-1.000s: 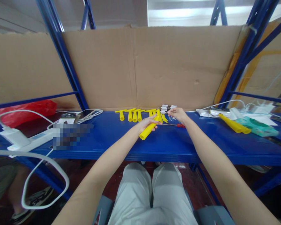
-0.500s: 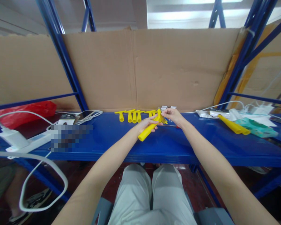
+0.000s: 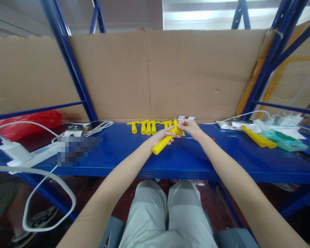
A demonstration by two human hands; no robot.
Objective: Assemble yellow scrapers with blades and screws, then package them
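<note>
My left hand is closed around the handle of a yellow T-shaped plastic tool, which slants with its round open end toward me. At the tool's wide head, my right hand has its fingers pinched together, touching or very near the head's edge. Whatever sits between those fingertips is too small to make out. Behind my left hand stands a row of several similar yellow T-shaped tools. A few small white pieces lie just beyond my right hand.
A blue shelf carries everything, with a cardboard sheet upright behind it. Two yellow handles lie by a green packet on the right. At left are a white power strip, cables and a red bag.
Both hands keep nearly the same place at the yellow tool. The right fingers have shifted slightly at its head, and the view has moved a little.
</note>
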